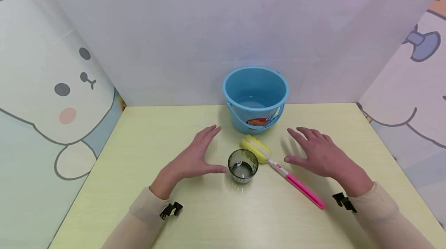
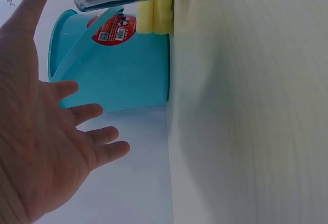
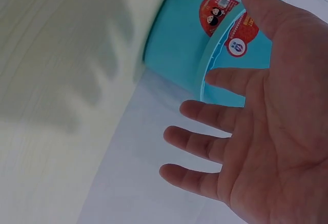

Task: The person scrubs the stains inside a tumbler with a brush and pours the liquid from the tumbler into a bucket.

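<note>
A dark transparent glass cup (image 1: pixel 242 167) stands upright at the middle of the table. Just left of it, my left hand (image 1: pixel 195 158) hovers with fingers spread, its thumb tip close to the rim; whether they touch I cannot tell. Behind the cup lies a brush with a yellow sponge head (image 1: pixel 259 149) and a pink and white handle (image 1: pixel 303 189) slanting toward the front right. My right hand (image 1: pixel 318 154) is held above the table, right of the brush, fingers apart and holding nothing. Both palms show bare in the wrist views, the left (image 2: pixel 46 147) and the right (image 3: pixel 277 116).
A blue bucket (image 1: pixel 256 103) with its handle hanging at the front stands near the table's back edge, beyond the sponge head. The pale wooden table (image 1: pixel 139 136) meets a plain light wall (image 1: pixel 174 40) behind. Panels with cartoon animals flank both sides.
</note>
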Demonstrator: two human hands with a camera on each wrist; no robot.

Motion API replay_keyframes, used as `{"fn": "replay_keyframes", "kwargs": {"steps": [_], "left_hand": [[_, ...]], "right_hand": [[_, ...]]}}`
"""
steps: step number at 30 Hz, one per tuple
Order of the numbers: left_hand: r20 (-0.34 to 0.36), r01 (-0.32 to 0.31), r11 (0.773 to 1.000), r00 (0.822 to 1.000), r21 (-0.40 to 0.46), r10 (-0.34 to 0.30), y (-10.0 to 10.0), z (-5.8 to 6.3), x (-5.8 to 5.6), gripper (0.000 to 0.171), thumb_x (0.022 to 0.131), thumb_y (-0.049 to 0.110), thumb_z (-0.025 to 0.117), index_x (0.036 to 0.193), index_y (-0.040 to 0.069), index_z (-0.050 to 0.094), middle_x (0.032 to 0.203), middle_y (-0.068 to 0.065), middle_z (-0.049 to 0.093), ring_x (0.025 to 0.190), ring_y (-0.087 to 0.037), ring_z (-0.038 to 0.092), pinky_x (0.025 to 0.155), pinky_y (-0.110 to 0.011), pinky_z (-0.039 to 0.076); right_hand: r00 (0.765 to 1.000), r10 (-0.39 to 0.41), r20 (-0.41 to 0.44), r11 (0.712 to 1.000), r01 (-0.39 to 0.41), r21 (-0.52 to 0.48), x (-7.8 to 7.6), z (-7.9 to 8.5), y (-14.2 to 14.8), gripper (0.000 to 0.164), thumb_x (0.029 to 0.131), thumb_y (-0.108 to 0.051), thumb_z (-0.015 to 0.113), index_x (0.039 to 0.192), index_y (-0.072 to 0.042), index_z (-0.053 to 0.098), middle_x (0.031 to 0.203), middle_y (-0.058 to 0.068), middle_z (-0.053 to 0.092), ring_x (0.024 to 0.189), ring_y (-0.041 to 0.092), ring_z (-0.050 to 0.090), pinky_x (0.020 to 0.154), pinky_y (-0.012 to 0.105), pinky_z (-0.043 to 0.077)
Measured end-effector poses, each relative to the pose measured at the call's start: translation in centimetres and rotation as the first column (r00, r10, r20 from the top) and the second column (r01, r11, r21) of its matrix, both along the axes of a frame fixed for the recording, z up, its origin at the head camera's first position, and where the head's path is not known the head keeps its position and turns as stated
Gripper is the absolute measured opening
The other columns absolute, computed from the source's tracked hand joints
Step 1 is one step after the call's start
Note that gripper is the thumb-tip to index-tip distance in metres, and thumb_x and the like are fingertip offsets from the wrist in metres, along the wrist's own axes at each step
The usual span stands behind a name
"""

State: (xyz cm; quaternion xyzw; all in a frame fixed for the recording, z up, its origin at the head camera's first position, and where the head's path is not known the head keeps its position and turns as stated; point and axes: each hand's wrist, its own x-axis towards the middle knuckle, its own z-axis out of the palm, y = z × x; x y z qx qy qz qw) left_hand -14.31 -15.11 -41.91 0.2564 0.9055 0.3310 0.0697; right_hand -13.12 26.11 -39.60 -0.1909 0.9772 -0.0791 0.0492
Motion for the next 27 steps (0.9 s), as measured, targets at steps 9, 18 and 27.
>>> {"fn": "replay_keyframes", "kwargs": {"steps": [9, 18, 27], "left_hand": [[0.008, 0.088, 0.995, 0.996, 0.042, -0.089, 1.3, -0.7, 0.4, 0.131, 0.069, 0.072, 0.090, 0.170, 0.023, 0.023, 0.171, 0.005, 0.026, 0.157, -0.019, 0.022, 0.124, -0.048, 0.032], [0.039, 0.140, 0.986, 0.989, 0.088, -0.144, 2.7, -1.5, 0.8, 0.129, 0.068, 0.067, 0.094, 0.167, 0.017, 0.030, 0.165, 0.001, 0.036, 0.152, -0.016, 0.032, 0.123, -0.043, 0.035], [0.083, 0.186, 0.972, 0.976, 0.142, -0.199, 3.9, -1.9, 0.7, 0.122, 0.070, 0.050, 0.100, 0.165, 0.009, 0.033, 0.162, -0.007, 0.043, 0.147, -0.018, 0.042, 0.118, -0.042, 0.042]], "right_hand": [[0.998, 0.058, -0.011, 0.998, -0.058, -0.019, 0.7, -0.4, -0.9, 0.092, 0.090, -0.066, 0.075, 0.158, -0.010, 0.049, 0.149, 0.022, 0.052, 0.133, 0.049, 0.050, 0.103, 0.075, 0.044], [0.994, 0.110, 0.015, 0.994, -0.109, -0.024, 1.6, -0.8, -1.8, 0.078, 0.087, -0.049, 0.087, 0.146, -0.006, 0.061, 0.135, 0.016, 0.062, 0.123, 0.042, 0.058, 0.096, 0.064, 0.054], [0.986, 0.165, 0.036, 0.986, -0.164, -0.017, 2.2, -1.6, -2.5, 0.066, 0.085, -0.042, 0.091, 0.134, -0.006, 0.067, 0.120, 0.009, 0.065, 0.108, 0.030, 0.064, 0.088, 0.049, 0.062]]}}
